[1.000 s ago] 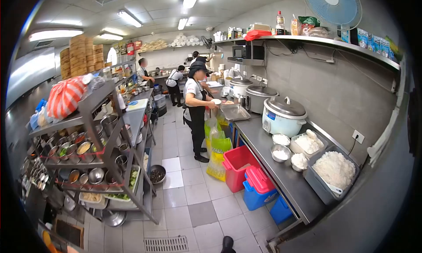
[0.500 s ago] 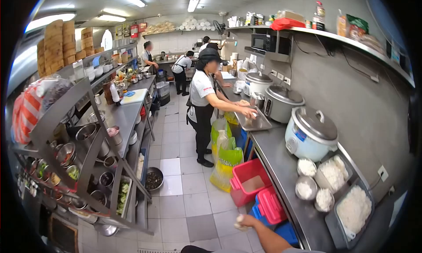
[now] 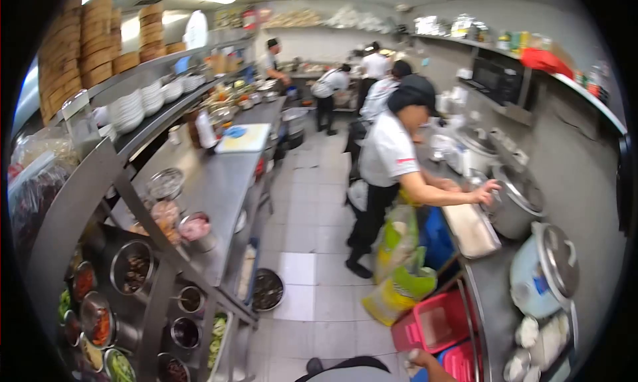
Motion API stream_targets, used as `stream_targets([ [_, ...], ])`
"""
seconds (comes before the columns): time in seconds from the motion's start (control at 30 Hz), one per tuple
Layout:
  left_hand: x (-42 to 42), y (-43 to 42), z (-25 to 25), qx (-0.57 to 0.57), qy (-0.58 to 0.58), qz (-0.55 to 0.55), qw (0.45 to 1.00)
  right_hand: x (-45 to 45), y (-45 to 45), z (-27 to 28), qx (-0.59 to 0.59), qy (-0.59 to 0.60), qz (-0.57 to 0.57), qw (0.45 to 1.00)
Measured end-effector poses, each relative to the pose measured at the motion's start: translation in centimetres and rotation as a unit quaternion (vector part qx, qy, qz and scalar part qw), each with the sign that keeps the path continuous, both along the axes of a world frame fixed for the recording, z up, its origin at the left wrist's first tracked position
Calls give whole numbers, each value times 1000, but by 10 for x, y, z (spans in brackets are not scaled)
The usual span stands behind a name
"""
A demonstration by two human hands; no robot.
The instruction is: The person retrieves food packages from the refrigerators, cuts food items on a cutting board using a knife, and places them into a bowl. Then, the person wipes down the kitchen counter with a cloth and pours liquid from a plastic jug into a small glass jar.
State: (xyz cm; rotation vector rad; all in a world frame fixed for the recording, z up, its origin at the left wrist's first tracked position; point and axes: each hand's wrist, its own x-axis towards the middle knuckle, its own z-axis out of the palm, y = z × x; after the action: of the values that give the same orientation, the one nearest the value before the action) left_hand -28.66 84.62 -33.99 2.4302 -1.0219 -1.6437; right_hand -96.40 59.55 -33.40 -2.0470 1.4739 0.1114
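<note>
My right hand [image 3: 423, 359] is at the bottom edge, closed, with a small pale thing at its fingers that is too blurred to name. It is just in front of the open red bin [image 3: 444, 321] and left of the red lid [image 3: 460, 363]. My left hand is out of view. To the right, on the steel counter [image 3: 490, 286], are a light blue rice cooker [image 3: 537, 276] and small bowls of white rice [image 3: 527, 331]. A co-worker [image 3: 392, 149] reaches over a metal tray [image 3: 470, 228] farther up the same counter.
On the left, a slanted metal rack [image 3: 70, 212] holds food containers, beside a long worktable [image 3: 226, 173] with a white cutting board [image 3: 243, 138]. A dark-filled bowl [image 3: 268, 289] stands on the floor. Yellow-green sacks [image 3: 399, 286] lean by the counter. Several people work farther back.
The view has moved forward down the aisle and tilted. My right hand, absent at first, came into view and now sits lower and farther right. The co-worker's arm reaches toward the grey cooker.
</note>
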Motion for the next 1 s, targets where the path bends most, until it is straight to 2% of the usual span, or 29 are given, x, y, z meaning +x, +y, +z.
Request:
stream_targets([
  [0.03,20,-51,-7,-26,-34,-129,991,-4,-20,9,155,28,-23,987],
  [0.07,40,-101,-11,-58,-53,-215,973,-2,-17,15,119,3,-199,973],
  [0.1,55,-150,13,-174,-10,-7,985,-10,-24,-14,143,-48,-270,951],
  [0.13,69,-224,9,-205,13,-11,979,4,-42,-20,146,-51,-261,953],
  [0.17,73,-289,8,-221,156,125,955,11,-58,-17,145,-66,-207,965],
  [0.2,59,-351,68,-248,137,98,954,15,-78,-13,141,-79,-154,975],
  [0.23,43,-403,115,-276,163,97,942,36,-102,-4,133,-100,-186,968],
  [0.3,19,-491,161,-329,200,54,921,87,-162,7,87,-195,-306,928],
  [0.37,-4,-549,192,-337,239,-16,911,140,-236,24,28,-285,-329,900],
  [0.4,-15,-573,211,-325,269,-46,905,171,-278,43,10,-315,-310,897],
  [0.47,-28,-613,214,-242,321,-69,913,233,-371,94,30,-214,-168,962],
  [0.53,-32,-645,216,-240,326,-72,912,310,-450,144,147,-332,-106,926],
  [0.57,-31,-653,250,-309,319,-65,893,351,-488,175,190,-347,-50,917],
  [0.6,-17,-669,252,-305,316,-59,897,390,-519,209,236,-357,6,904],
  [0.67,7,-691,246,-323,399,27,858,467,-569,273,281,-385,77,876],
  [0.7,24,-704,271,-253,387,98,881,497,-593,261,275,-395,98,871],
  [0.73,38,-713,254,-301,417,184,837,528,-619,250,266,-406,120,866],
  [0.77,56,-724,259,-302,427,216,825,554,-637,253,267,-401,126,867],
  [0.8,74,-735,266,-303,435,247,811,582,-656,261,328,-403,104,848],
  [0.83,92,-747,262,-307,435,252,808,607,-674,264,387,-403,80,826],
  [0.9,128,-777,245,-281,387,243,844,649,-710,264,431,-392,82,808],
  [0.97,158,-818,239,-304,397,251,829,687,-750,268,505,-381,73,771],
  [1.0,171,-837,237,-318,409,254,816,705,-770,269,506,-377,75,772],
])
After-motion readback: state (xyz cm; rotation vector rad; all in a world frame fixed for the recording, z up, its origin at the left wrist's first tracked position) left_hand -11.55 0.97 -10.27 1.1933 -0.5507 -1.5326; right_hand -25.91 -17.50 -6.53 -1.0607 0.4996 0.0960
